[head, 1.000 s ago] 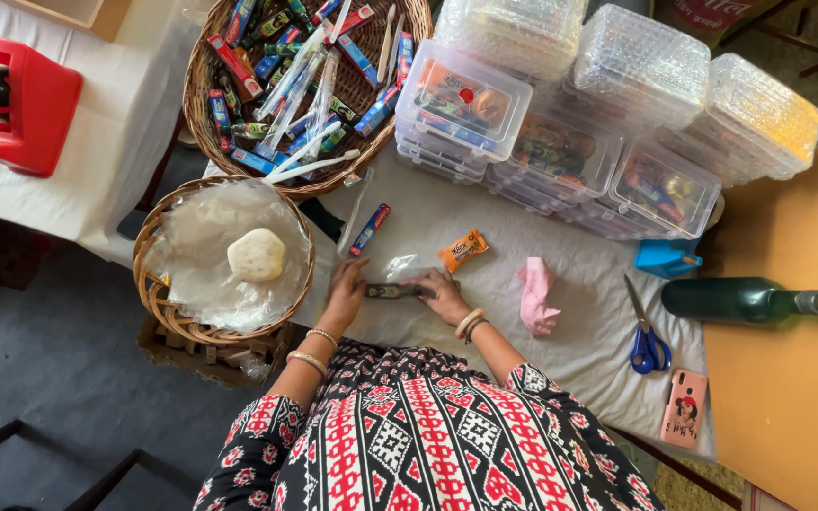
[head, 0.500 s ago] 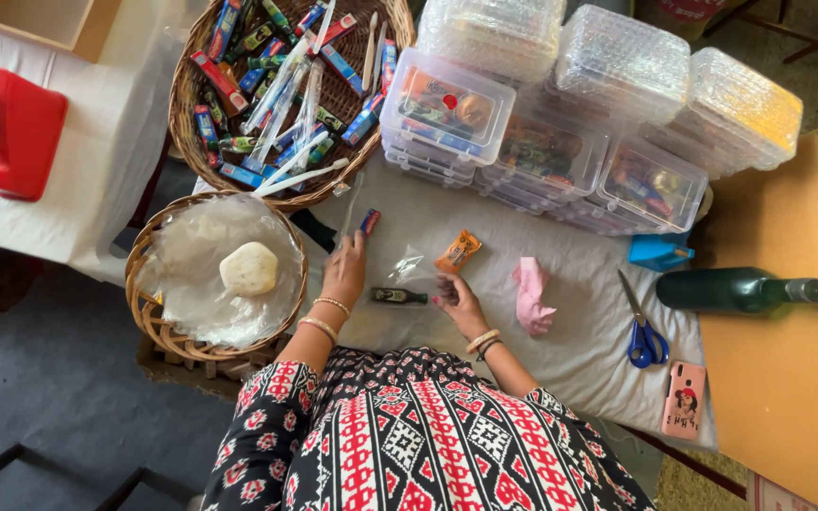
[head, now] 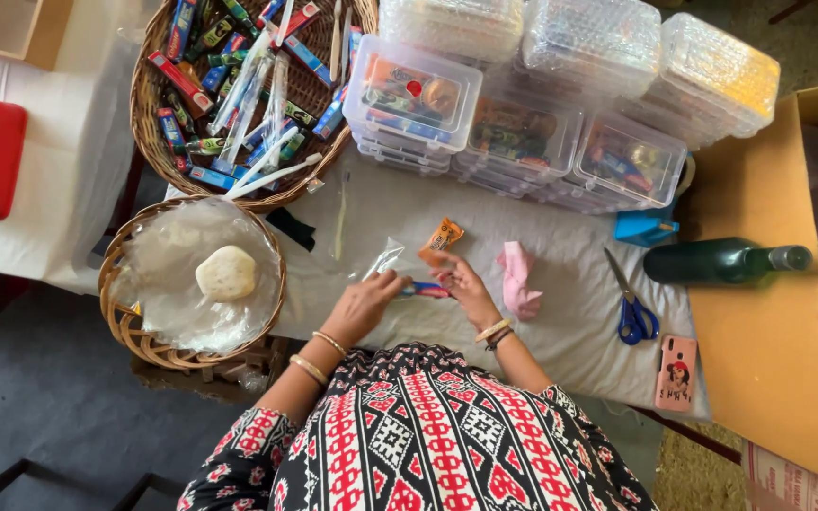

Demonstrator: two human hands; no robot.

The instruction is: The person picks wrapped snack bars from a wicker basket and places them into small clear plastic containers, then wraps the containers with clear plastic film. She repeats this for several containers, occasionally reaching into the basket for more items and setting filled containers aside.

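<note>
Pinching a small blue-and-red tube [head: 425, 290] at either end, the left hand [head: 364, 305] and right hand [head: 468, 289] close their fingers on it above the grey cloth [head: 560, 322]. Just beyond the fingertips lie a clear plastic sleeve [head: 385, 258] and an orange packet [head: 441, 238]; a pink cloth [head: 520, 277] sits right.

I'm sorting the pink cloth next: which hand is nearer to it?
Right. The right hand sits just left of the pink cloth in the picture, apart from it; the left hand is farther off, beyond the right hand.

Small red-blue tube [head: 425, 290] lying level between fingertips, over grey cloth.
</note>
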